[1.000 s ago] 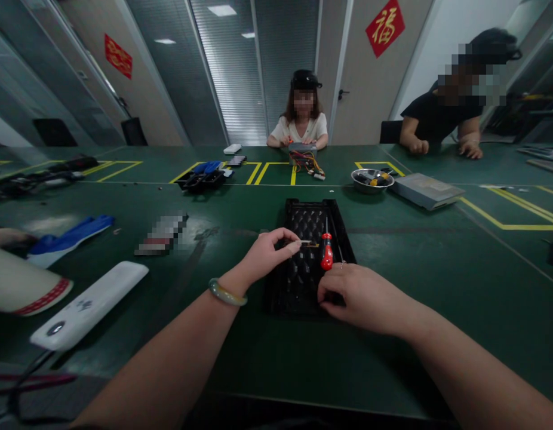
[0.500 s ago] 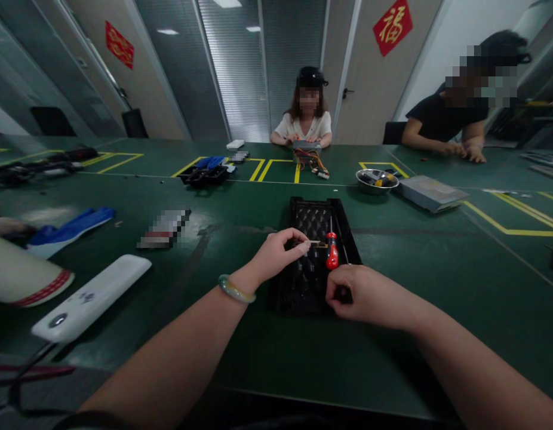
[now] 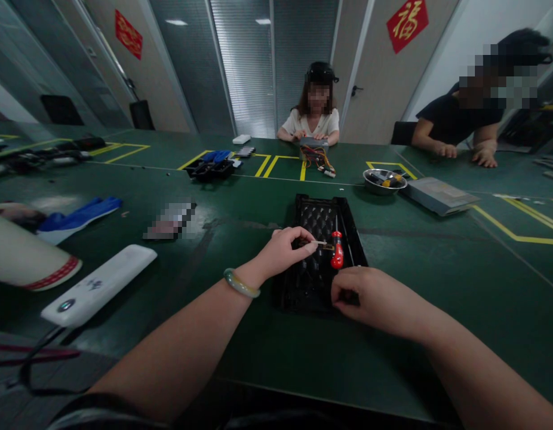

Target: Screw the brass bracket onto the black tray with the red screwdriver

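Note:
My left hand [image 3: 285,251] pinches a thin, brass-coloured small part [image 3: 323,243] above a black quilted-textured plastic tray [image 3: 319,218]. A red-handled screwdriver [image 3: 337,251] lies in the tray, just beyond the part's tip. My right hand [image 3: 370,295] rests at the tray's near right side with curled fingers. Whether those fingers hold something small is hidden. A banded green bangle [image 3: 241,283] circles my left wrist.
A steel bowl of tools [image 3: 384,181] and a grey flat box [image 3: 439,196] lie ahead on the green table. To the left are a white oblong object [image 3: 97,285] and a blue glove [image 3: 79,220]. Two co-workers sit beyond, with a wire harness [image 3: 318,160] between.
The whole scene has shifted right in the frame as my head turned. Both hands stay over the tray, and my left hand keeps its pinch on the small part.

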A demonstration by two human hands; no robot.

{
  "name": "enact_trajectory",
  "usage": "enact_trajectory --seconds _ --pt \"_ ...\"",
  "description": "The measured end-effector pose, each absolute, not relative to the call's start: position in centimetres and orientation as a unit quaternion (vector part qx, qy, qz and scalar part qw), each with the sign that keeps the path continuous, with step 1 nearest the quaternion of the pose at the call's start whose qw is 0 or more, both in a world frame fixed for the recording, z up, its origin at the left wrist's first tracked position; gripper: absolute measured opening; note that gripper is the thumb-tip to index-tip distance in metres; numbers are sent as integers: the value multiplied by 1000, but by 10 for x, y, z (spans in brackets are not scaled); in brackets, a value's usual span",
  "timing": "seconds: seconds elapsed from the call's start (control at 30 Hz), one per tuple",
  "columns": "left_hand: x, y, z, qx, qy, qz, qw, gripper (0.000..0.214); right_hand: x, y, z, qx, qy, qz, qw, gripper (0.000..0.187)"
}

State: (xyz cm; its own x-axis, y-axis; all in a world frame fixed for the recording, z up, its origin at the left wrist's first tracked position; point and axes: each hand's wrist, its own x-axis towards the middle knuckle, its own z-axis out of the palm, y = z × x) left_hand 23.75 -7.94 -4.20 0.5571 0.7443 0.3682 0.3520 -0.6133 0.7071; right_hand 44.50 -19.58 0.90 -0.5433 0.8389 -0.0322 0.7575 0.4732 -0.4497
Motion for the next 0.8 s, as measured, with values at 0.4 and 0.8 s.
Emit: enact_trajectory --seconds 0.4,0.8 --pt "236 -77 -40 787 348 351 369 36 444 -196 5 -469 -843 239 107 16" --pt "235 -77 -40 676 349 400 511 38 435 -198 4 -510 -813 235 154 17"
